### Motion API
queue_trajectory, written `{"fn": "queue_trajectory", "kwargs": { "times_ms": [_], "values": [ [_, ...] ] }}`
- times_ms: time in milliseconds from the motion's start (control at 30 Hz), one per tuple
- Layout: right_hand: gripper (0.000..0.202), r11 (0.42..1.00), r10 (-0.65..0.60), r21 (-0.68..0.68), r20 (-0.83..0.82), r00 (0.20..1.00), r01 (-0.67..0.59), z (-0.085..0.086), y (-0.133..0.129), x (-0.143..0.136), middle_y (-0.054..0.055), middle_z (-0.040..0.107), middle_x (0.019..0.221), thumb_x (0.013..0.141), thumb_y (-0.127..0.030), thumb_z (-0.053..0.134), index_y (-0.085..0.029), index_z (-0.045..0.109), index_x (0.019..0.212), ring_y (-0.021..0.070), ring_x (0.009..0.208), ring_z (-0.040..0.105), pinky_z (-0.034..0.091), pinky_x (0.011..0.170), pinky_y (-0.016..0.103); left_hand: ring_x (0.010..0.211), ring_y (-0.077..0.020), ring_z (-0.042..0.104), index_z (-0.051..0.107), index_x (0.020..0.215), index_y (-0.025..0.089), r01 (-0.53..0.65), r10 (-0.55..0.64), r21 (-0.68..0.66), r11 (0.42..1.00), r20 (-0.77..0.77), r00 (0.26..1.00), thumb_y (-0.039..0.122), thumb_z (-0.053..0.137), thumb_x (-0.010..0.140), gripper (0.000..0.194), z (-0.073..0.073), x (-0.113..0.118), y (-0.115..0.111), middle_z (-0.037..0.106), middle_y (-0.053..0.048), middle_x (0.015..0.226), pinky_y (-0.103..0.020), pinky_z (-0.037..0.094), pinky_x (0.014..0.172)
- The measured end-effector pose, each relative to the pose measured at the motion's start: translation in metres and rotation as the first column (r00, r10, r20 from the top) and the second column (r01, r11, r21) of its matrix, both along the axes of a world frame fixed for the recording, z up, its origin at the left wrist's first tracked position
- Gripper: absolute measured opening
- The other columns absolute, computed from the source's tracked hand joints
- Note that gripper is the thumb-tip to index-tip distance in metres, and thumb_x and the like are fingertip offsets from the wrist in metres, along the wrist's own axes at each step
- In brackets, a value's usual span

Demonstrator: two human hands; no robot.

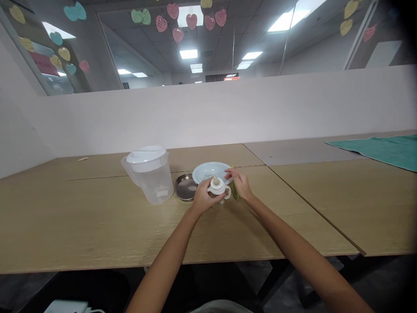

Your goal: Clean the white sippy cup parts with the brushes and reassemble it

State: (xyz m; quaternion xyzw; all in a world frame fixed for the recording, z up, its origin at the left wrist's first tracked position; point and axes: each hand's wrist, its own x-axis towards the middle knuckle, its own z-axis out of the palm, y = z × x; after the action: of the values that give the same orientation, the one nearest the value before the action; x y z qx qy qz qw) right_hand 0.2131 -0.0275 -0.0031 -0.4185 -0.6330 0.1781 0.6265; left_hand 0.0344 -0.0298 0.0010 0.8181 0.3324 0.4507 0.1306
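My left hand (pixel 204 199) is wrapped round a white baby bottle (pixel 217 186) with side handles and a pale teat on top. The thumb crosses the front of the bottle, whose lower part is mostly hidden. To the right of it, my right hand (pixel 241 183) is raised with fingers stretched and slightly bent, apart from the teat. Just beneath that hand a green, long thin item (pixel 235 191) shows in part; its kind is unclear. Behind both hands stands a pale blue bowl (pixel 208 168), partly covered by them.
Left of the bowl sits a round metal dish (pixel 185 188). A clear plastic pitcher (pixel 153 178) with a white lid stands farther left. The wooden table (pixel 97 221) has seams running across it. A teal cloth (pixel 387 150) lies at the far right, and a white wall (pixel 211 117) rises behind.
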Motion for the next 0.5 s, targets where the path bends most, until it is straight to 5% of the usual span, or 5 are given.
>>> {"fn": "queue_trajectory", "kwargs": {
  "times_ms": [133,200,333,500],
  "values": [
    [0.041,0.986,0.027,0.136,0.431,0.902,-0.094,0.008,-0.018,-0.014,0.007,0.064,0.101,0.083,-0.05,0.048,-0.022,0.059,0.111,0.0221,0.096,0.056,0.038,0.092,0.039,0.095,-0.0229,0.059,0.056,0.109,0.018,-0.006,0.006,0.001,1.0,0.021,1.0,0.031,0.071,0.063,0.05,-0.001,0.001,0.0,0.064,-0.007,0.102,-0.037,0.047,0.085],
    [0.041,0.979,-0.029,0.189,0.512,0.858,-0.079,0.009,-0.022,-0.018,0.008,0.064,0.103,0.082,-0.048,0.052,-0.022,0.058,0.113,0.0241,0.098,0.055,0.037,0.094,0.042,0.09,-0.0221,0.06,0.058,0.1,0.018,-0.023,0.023,-0.001,1.0,0.017,1.0,0.027,0.069,0.062,0.041,-0.001,0.002,-0.001,0.064,-0.005,0.096,-0.036,0.048,0.081],
    [0.04,0.971,-0.137,0.234,0.42,0.897,0.039,0.009,-0.024,-0.022,0.009,0.061,0.11,0.085,-0.043,0.049,-0.021,0.054,0.118,0.0232,0.103,0.054,0.04,0.093,0.04,0.089,-0.0223,0.059,0.058,0.101,0.018,-0.038,0.038,-0.005,0.999,-0.001,0.999,0.034,0.068,0.066,0.04,0.002,0.003,-0.004,0.063,-0.005,0.095,-0.035,0.047,0.081],
    [0.044,0.984,-0.108,0.172,0.33,0.938,0.053,0.007,-0.023,-0.025,0.009,0.056,0.116,0.087,-0.04,0.046,-0.023,0.045,0.127,0.0217,0.106,0.054,0.044,0.091,0.039,0.092,-0.0226,0.058,0.057,0.102,0.019,-0.023,0.023,0.01,1.0,-0.02,1.0,0.035,0.068,0.066,0.041,0.003,0.003,-0.004,0.063,-0.006,0.097,-0.035,0.047,0.082]
  ]
}}
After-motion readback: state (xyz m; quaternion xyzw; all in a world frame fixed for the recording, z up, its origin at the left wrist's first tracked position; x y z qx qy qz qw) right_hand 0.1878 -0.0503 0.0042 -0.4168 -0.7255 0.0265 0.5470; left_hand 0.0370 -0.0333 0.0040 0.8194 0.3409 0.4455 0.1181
